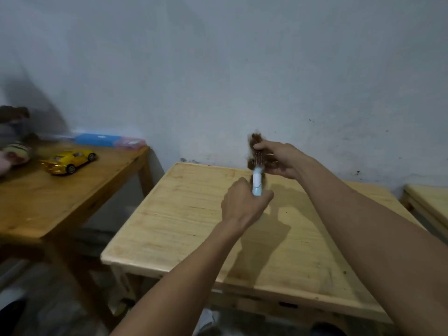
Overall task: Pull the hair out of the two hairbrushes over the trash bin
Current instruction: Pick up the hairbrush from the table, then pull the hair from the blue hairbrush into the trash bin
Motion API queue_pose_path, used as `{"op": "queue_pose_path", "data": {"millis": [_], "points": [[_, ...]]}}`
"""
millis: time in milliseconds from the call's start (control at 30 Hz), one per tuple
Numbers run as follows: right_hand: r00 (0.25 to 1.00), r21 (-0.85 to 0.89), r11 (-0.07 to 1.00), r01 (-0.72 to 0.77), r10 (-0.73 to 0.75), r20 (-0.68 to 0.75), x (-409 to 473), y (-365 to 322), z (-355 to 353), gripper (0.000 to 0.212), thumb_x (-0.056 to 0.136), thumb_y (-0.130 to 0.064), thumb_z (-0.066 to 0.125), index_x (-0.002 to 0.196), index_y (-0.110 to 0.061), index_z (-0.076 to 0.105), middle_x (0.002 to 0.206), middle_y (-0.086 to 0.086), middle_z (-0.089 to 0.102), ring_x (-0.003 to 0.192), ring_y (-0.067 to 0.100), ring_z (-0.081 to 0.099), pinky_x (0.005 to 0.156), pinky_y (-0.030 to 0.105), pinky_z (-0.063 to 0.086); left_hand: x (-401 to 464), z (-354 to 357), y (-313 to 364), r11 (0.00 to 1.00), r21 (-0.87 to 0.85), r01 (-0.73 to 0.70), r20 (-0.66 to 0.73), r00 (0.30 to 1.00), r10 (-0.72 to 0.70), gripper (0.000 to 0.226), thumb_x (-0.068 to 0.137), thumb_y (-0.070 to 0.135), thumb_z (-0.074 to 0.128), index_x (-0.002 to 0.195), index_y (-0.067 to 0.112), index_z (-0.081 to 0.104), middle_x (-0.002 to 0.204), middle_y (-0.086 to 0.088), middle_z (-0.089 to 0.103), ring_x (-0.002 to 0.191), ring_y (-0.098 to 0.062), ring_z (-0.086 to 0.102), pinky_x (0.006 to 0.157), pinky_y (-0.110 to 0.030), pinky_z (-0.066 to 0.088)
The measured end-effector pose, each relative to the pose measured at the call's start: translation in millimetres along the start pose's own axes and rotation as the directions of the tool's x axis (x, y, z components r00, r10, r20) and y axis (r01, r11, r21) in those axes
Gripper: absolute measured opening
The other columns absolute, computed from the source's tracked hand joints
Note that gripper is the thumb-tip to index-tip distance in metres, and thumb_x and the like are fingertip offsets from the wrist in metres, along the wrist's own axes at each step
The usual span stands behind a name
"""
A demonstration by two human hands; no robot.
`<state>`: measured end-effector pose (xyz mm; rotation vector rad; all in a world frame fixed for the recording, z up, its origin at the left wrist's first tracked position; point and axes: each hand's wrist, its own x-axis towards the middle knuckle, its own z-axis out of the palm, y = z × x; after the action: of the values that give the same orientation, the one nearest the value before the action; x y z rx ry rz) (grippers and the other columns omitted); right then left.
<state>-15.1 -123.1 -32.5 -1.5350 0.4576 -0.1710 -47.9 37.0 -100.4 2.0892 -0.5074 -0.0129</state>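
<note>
Hairbrush [256,177] head smeared by blur, bristles hard to read; its handle vanishes inside the left hand [243,202]; stuffed toy [13,151] clipped at the left edge.

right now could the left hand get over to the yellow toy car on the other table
Probably not as things stand: the left hand grips the hairbrush handle, and the yellow toy car sits on a separate table well off to the left. Nothing blocks the way across, though.

A plain room in a home: bare pale wall [242,69], wooden counters [184,229], a yellow toy car [69,160] and a stuffed toy [14,151].
</note>
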Motion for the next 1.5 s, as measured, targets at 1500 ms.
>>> {"op": "queue_pose_path", "data": {"millis": [1500], "points": [[0.601, -0.329, 0.892, 0.309, 0.085, 0.795, -146, 235, 326, 0.016, 0.096, -0.020, 0.069, 0.101, -0.009, 0.079, 0.086, 0.009, 0.076, 0.076, 0.014, 0.069, 0.062, 0.019, 0.057, -273, -158, -266, 0.755, 0.117, 0.645, -0.602, 0.651, -0.463, 0.056, 0.091, 0.069, 0.042, 0.118, 0.025, 0.062, 0.097, 0.000, 0.073, 0.089, -0.023, 0.068, 0.078, -0.042, 0.056]]}}
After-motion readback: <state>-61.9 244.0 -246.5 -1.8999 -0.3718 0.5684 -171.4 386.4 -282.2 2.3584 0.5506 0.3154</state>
